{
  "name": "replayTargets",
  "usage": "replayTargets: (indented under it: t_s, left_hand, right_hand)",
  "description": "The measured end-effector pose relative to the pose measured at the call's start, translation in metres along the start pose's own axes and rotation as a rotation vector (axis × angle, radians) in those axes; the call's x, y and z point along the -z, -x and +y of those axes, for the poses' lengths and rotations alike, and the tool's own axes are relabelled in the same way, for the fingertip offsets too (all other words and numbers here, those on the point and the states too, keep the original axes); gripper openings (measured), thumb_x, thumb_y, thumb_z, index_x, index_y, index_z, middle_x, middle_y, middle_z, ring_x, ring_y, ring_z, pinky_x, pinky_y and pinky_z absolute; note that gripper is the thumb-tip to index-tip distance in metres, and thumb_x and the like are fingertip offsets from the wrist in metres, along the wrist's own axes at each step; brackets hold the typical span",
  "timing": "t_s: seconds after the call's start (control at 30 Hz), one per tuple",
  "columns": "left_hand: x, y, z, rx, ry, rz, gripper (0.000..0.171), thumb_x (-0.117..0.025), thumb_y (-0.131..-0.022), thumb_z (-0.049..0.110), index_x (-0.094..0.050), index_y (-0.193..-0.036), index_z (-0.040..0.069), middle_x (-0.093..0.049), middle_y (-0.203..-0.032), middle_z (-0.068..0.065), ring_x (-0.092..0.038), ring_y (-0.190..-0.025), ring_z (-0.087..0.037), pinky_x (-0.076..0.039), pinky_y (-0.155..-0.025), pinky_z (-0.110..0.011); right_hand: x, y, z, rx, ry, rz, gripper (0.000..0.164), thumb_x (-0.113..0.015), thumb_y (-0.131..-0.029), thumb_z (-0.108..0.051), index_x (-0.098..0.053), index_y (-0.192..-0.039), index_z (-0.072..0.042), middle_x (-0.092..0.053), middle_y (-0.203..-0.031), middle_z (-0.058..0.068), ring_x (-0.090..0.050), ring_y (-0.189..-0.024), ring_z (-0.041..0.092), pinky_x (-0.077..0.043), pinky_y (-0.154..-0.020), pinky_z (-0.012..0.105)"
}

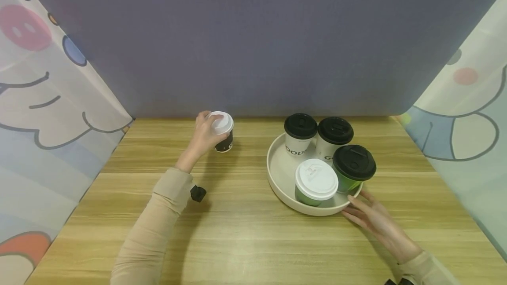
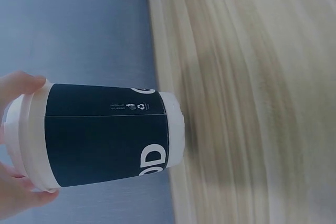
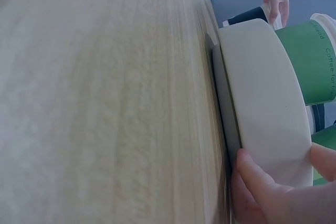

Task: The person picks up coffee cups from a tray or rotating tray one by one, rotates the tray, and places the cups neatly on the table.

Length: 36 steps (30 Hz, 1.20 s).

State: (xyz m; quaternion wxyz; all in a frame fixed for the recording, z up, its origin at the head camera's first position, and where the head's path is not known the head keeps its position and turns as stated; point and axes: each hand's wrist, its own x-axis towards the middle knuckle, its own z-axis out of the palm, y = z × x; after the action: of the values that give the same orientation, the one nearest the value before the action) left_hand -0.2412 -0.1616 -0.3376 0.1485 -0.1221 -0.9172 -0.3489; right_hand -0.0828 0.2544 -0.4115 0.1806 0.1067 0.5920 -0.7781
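My left hand (image 1: pixel 203 134) grips a paper cup (image 1: pixel 225 142) by its white lid, thumb and fingers on opposite sides. The left wrist view shows this cup's black sleeve (image 2: pixel 105 135) with white lettering, its base close to the tabletop. My right hand (image 1: pixel 375 218) holds the near right rim of a round cream tray (image 1: pixel 280 167), thumb at the rim and fingers low against its side. On the tray stand two white cups with black lids (image 1: pixel 300 126) (image 1: pixel 336 130), a green cup with a black lid (image 1: pixel 354 162) and a green cup with a white lid (image 1: pixel 317 179).
The wooden table (image 1: pixel 237 241) ends at a grey-blue panel (image 1: pixel 253 47) along the back. Cartoon-printed curtains (image 1: pixel 59 100) flank it on both sides. A small black block (image 1: pixel 198 193) shows beside the left sleeve.
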Motion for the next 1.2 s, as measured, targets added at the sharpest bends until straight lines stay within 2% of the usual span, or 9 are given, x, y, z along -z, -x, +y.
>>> replayTargets:
  t_s: [0.43, 0.9, 1.2]
  left_hand:
    - [-0.007, 0.003, -0.01, 0.01, 0.016, 0.002, 0.05, -0.072, -0.07, 0.018, -0.054, -0.113, 0.0, -0.029, -0.128, -0.027, -0.027, -0.12, -0.039, -0.031, -0.094, -0.051]
    - [-0.011, 0.002, -0.016, 0.001, -0.016, -0.003, 0.052, -0.072, -0.07, 0.019, -0.054, -0.114, -0.001, -0.029, -0.127, -0.029, -0.027, -0.119, -0.04, -0.031, -0.094, -0.052]
    - [-0.013, 0.0, -0.018, 0.031, -0.022, -0.018, 0.052, -0.07, -0.073, 0.022, -0.052, -0.117, 0.001, -0.026, -0.13, -0.027, -0.024, -0.121, -0.038, -0.031, -0.094, -0.052]
  right_hand:
    - [-0.001, 0.001, 0.001, 0.02, -0.004, -0.011, 0.081, -0.047, -0.092, -0.016, 0.019, -0.137, -0.003, -0.048, -0.102, 0.008, -0.058, -0.09, 0.014, -0.043, -0.088, 0.032]
    - [-0.002, 0.001, 0.0, 0.008, -0.018, -0.007, 0.082, -0.046, -0.092, -0.013, 0.022, -0.136, -0.003, -0.048, -0.1, 0.009, -0.059, -0.088, 0.014, -0.043, -0.087, 0.032]
    - [-0.004, 0.002, -0.001, 0.006, -0.004, 0.008, 0.08, -0.046, -0.092, -0.014, 0.018, -0.137, -0.002, -0.048, -0.1, 0.009, -0.059, -0.088, 0.013, -0.044, -0.087, 0.031]
